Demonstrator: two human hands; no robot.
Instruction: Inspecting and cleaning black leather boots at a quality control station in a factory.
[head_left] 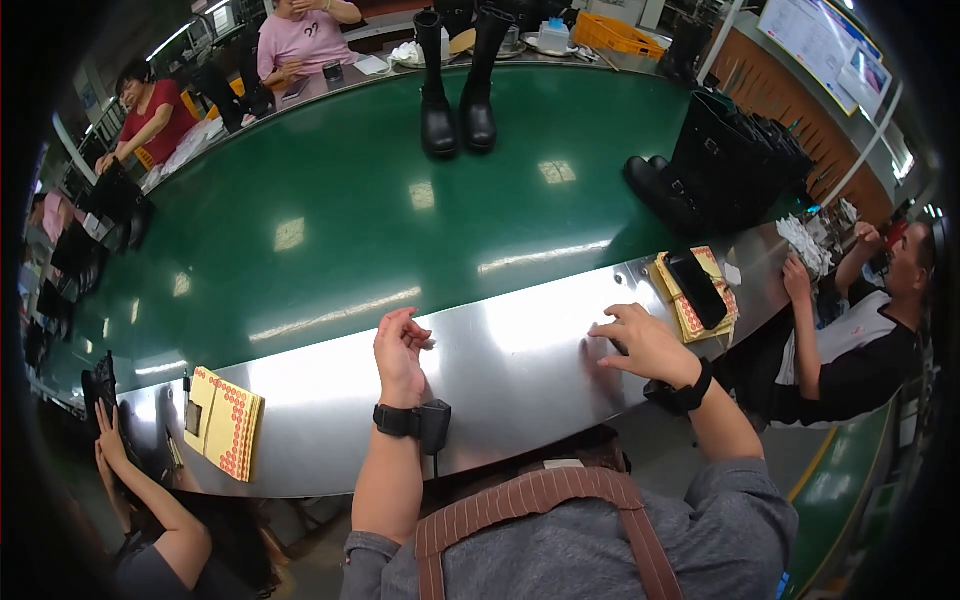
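- here, black phone (698, 290) lies on yellow stack (714, 264), on the metal ledge's (520, 375) right part
- right hand (645, 342) hovers over the ledge, fingers spread loose
- left hand (400, 355) above the ledge, slack, half-curled
- black boots (437, 115) stand beyond the ledge

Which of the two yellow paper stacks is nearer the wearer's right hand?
The right stack, lying under the black phone, close to the right hand; the other stack lies beyond the left hand.
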